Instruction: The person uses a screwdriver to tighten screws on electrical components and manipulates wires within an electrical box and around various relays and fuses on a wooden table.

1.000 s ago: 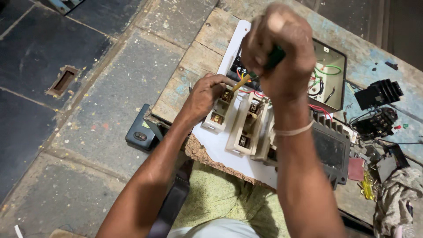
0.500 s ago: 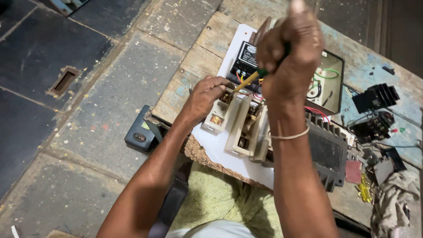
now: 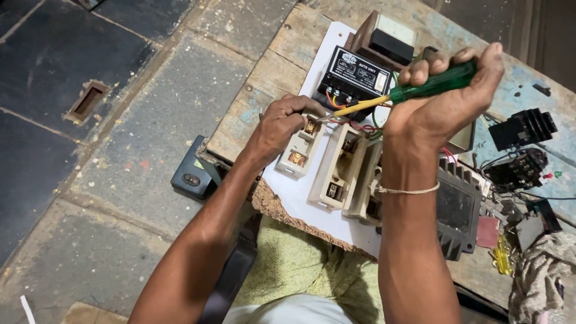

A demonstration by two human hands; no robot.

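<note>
Up on the white board (image 3: 306, 198), whose near edge overhangs the wooden table (image 3: 264, 96) above the person's lap, the right hand (image 3: 441, 102) is fisted around a green-handled screwdriver (image 3: 414, 90), its yellow shaft slanting down toward the cream fuse holder (image 3: 298, 150) that the left hand (image 3: 279, 126) pinches with curled fingers. Open stone floor (image 3: 120, 120) lies to the left, while the right side is crowded with black parts. The screwdriver's tip is hard to make out, and the right forearm hides part of the cream switch units (image 3: 345, 168).

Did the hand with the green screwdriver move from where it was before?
Yes. The right hand with the green screwdriver slid right, away from the black box, which it covered before.
</note>
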